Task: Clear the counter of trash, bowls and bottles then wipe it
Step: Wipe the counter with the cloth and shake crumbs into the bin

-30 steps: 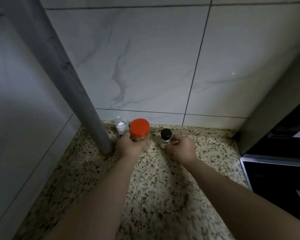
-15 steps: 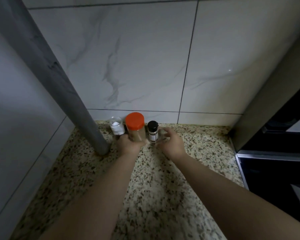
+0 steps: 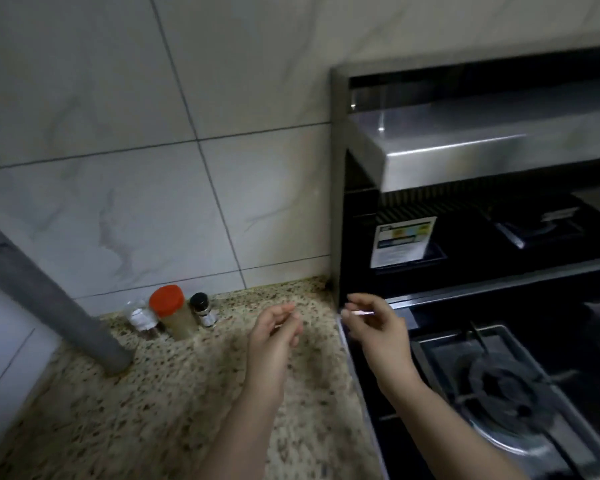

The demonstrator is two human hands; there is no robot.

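Speckled granite counter (image 3: 174, 403) runs left of black gas stove (image 3: 499, 386). Against the wall tiles: orange-lidded spice jar (image 3: 172, 315), clear white-filled jar (image 3: 140, 317) touching its left, black-capped bottle (image 3: 203, 308) right. Left hand (image 3: 274, 332) loosely curled, empty, above counter. Right hand (image 3: 374, 325) pinches thin pale sliver (image 3: 361, 312); blurred.

No wording can be read: the sticker (image 3: 403, 241) on the stove's back panel right of the orange-lidded jar (image 3: 171, 312) and the label on the black-capped bottle (image 3: 203, 310) beside it are blurred.
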